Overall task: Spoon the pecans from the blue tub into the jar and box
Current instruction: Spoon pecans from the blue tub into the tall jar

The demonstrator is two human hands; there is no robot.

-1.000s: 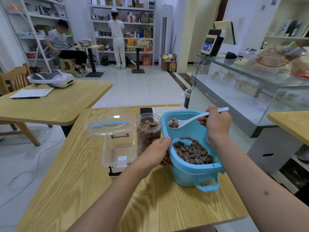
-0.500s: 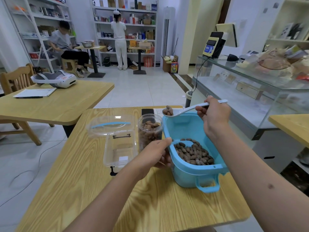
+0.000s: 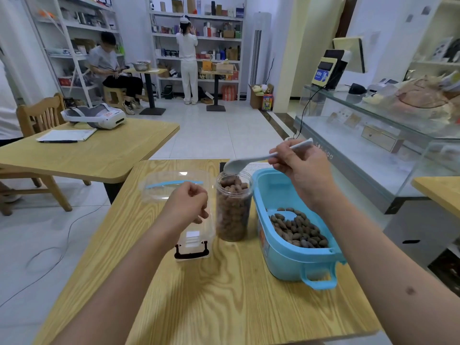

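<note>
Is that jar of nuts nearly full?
Yes, nearly full: through the clear wall of the jar pecans reach almost to its rim.

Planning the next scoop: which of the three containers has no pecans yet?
The clear box, left of the jar; jar and blue tub both hold pecans.
</note>
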